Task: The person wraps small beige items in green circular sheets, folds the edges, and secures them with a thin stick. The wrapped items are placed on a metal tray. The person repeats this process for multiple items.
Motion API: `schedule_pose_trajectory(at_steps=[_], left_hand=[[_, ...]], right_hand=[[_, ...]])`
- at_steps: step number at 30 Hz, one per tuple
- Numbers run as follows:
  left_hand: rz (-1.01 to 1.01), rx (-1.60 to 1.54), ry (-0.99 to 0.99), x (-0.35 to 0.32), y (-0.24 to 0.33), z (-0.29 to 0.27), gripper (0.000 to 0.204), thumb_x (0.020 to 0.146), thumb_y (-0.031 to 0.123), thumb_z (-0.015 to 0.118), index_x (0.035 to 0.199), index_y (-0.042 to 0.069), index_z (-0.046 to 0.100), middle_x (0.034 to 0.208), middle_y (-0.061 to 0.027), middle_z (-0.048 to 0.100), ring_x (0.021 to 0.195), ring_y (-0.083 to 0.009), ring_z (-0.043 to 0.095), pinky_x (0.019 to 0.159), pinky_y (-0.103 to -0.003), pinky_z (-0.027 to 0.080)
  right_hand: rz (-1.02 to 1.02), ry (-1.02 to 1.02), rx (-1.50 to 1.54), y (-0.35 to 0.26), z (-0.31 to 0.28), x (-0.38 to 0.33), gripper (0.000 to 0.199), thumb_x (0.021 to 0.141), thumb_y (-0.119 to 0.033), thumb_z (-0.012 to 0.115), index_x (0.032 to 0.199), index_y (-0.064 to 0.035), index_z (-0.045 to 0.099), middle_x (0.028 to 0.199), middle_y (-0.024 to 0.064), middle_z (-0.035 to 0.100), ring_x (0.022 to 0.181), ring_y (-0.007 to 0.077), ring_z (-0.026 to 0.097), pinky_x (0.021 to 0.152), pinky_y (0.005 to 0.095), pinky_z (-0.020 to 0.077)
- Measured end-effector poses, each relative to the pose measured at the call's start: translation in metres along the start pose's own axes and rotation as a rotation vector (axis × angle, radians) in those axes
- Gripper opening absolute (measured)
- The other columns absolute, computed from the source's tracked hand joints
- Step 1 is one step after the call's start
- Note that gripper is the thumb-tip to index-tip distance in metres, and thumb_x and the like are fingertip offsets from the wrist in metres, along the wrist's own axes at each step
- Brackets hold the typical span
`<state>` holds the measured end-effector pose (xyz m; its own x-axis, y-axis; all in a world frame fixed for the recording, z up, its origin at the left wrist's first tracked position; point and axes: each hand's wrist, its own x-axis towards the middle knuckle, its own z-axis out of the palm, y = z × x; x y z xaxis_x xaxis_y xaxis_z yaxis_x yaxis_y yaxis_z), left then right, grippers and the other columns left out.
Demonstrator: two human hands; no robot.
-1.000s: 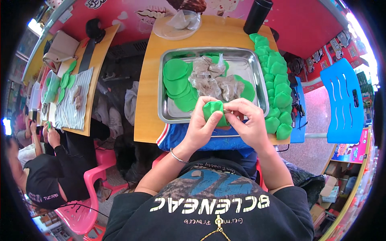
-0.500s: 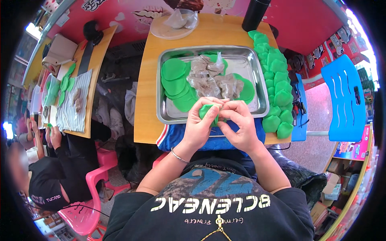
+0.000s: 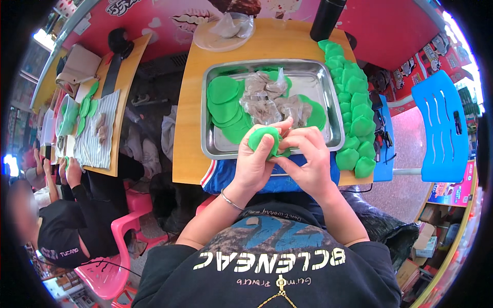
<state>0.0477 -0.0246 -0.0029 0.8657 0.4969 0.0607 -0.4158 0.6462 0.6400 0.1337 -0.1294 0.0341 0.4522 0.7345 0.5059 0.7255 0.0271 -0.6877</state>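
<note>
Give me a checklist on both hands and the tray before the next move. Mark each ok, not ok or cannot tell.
1. Left hand holding the green piece: ok.
2. Right hand at its edge: ok.
3. Piece's underside checked: cannot tell, hidden.
4. Loose green discs in the metal tray: ok.
5. All discs uncovered: not ok, plastic-wrapped brown lumps overlap some.

Wooden table [image 3: 188,128]: steel tray [image 3: 338,119], round dish [image 3: 204,37], black cylinder [image 3: 327,21], green pieces [image 3: 360,97] rightward.

Rounded green wrapper [image 3: 264,131] between fingers [image 3: 304,137]
</note>
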Motion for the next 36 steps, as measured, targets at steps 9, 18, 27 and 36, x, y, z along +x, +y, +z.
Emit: schedule_pose_trajectory(at_steps=[9,18,27,36], left_hand=[[0.01,-0.109,-0.055,-0.004,0.001,0.005,0.041,0.087,0.035,0.057,0.111,0.006,0.041,0.123,-0.0192,0.05,0.112,-0.0257,0.05,0.094,-0.037,0.043],[0.037,0.056,-0.088,0.0,0.008,0.003,0.036,0.092,0.038,0.047,0.106,0.006,0.037,0.116,-0.0196,0.053,0.107,-0.0236,0.053,0.088,-0.037,0.046],[-0.077,-0.034,-0.074,-0.008,0.001,-0.01,0.018,0.091,0.018,0.055,0.099,0.003,0.05,0.107,-0.012,0.057,0.099,-0.0209,0.057,0.085,-0.035,0.047],[-0.06,-0.046,0.071,-0.008,0.004,0.0,0.009,0.091,0.013,0.053,0.094,0.005,0.051,0.105,-0.0107,0.058,0.114,-0.0239,0.05,0.085,-0.033,0.049]], right_hand=[[-0.063,0.011,0.033,-0.005,0.001,0.006,0.034,0.061,0.003,0.071,0.093,-0.0049,0.065,0.095,0.006,0.061,0.087,0.0243,0.054,0.075,0.0329,0.0449],[-0.118,0.046,-0.045,-0.005,0.008,0.006,0.025,0.063,-0.004,0.072,0.085,-0.0046,0.06,0.077,0.0049,0.057,0.078,0.0246,0.054,0.071,0.0346,0.0433],[0.127,-0.197,0.017,-0.011,-0.012,0.01,0.026,0.064,-0.011,0.075,0.071,-0.0062,0.051,0.069,0.0042,0.053,0.069,0.0229,0.049,0.063,0.0327,0.0406],[0.111,0.035,0.039,0.001,0.001,-0.002,0.025,0.062,-0.01,0.077,0.074,-0.0067,0.055,0.071,0.004,0.055,0.071,0.0228,0.051,0.064,0.0328,0.0414]])
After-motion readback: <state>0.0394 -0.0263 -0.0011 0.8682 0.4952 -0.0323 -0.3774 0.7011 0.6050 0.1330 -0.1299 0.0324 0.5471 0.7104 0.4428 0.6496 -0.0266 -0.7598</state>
